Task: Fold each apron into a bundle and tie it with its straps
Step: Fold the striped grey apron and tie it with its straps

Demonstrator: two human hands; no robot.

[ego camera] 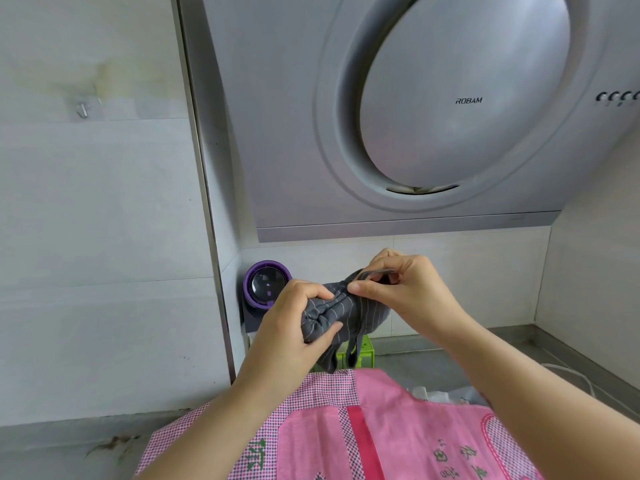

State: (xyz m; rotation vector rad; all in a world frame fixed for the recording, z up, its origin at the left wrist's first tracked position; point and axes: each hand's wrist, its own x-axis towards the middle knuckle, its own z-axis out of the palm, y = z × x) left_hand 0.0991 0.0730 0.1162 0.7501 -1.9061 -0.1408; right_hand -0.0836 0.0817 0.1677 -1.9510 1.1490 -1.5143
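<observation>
— Where's the dark grey pinstriped cloth apron bundle (346, 308)?
— The left hand (291, 323) grips it, fingers curled round. Beside it, the right hand (408, 289) pinches its grey strap (379, 271).
— The pink checked fabric apron (398, 431)?
— Spread below both hands.

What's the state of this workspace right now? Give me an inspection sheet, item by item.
Surface: grey countertop, partly covered.
Job's things: grey striped apron bundled, held in the air; pink checked apron spread out below.
Clutter: green basket; white plastic bags.
Hands: left hand grips the bundle; right hand pinches its upper end.
Cables: white cable at the right.
Surroundings: ROBAM range hood, purple-rimmed device, tiled walls.
</observation>
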